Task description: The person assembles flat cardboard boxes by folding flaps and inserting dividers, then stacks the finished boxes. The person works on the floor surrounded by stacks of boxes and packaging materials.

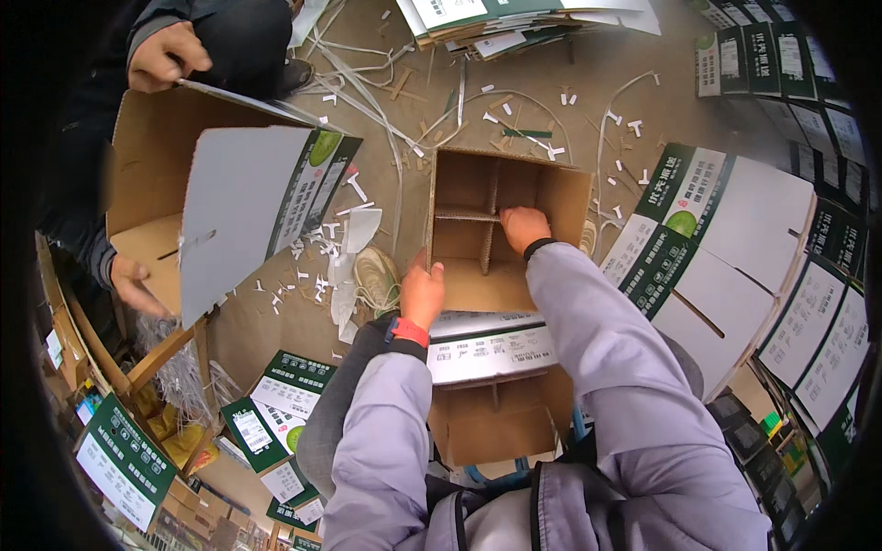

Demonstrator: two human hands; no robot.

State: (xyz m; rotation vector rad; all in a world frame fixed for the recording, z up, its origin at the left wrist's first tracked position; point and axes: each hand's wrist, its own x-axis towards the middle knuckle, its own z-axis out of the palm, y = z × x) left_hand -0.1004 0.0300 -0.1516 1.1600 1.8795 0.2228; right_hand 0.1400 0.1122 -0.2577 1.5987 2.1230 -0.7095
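Observation:
In front of me an open brown cardboard box [560, 197] faces up between my knees. A crossed cardboard divider [467, 215] stands inside it and splits it into compartments. My left hand [424, 292], with a red band at the wrist, is closed on the box's near left wall, the thumb over the edge. Inside the box my right hand [525, 228] is a fist at the divider's crossing, closed on the cardboard there. Part of the divider is hidden behind that fist. Below, another open box [496, 427] lies near my lap.
On the left, a co-worker's hands [165, 55] hold a large open carton [243, 216]. Flattened cartons [542, 18] are stacked at the back. A white and green carton [717, 248] leans on the right, beside stacked boxes [772, 60]. White plastic clips [356, 186] and straps [344, 69] litter the floor.

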